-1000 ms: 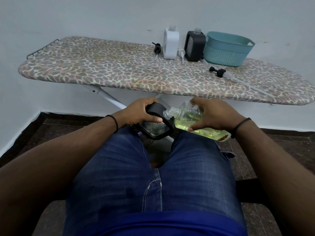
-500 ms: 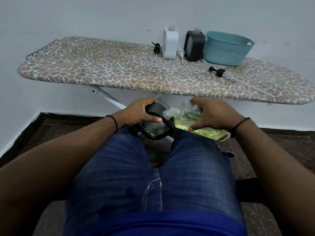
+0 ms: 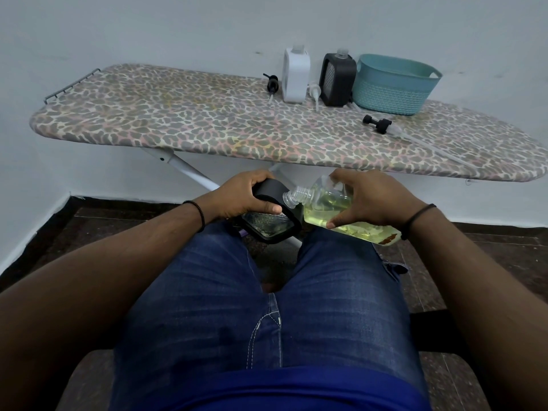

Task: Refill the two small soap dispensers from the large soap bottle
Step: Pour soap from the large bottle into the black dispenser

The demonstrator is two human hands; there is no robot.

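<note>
- While you sit facing the ironing board (image 3: 178, 126), your left hand (image 3: 240, 197) has its grip clamped on a black-framed dispenser (image 3: 268, 223), thumb across the near face and fingers wrapped over the black top, holding it tilted above your left knee.
- Your right hand (image 3: 367, 200) has its grip clamped on the large soap bottle (image 3: 323, 209), which lies nearly on its side with the uncapped, threaded neck pointing left.
- That neck's mouth meets the top of the black-framed dispenser; whether soap is flowing you cannot tell from this view.
- Yellow-green liquid pools along the lower side of the large soap bottle, with a brown patch at its base end near your right wrist.
- A dark cord band sits on each wrist.
- On the ironing board, against the wall, a white dispenser (image 3: 295, 75) stands upright without its pump, and a second black dispenser (image 3: 338, 80) stands just right of it, also open at the top.
- A teal basket (image 3: 394, 84) sits touching or just beside that second black dispenser.
- Three loose pumps lie on the board: a small black pump (image 3: 271, 84) left of the white dispenser, a white pump (image 3: 314, 91) between the two dispensers, and a larger black pump (image 3: 378, 124) with a long clear tube in front of the basket.
</note>
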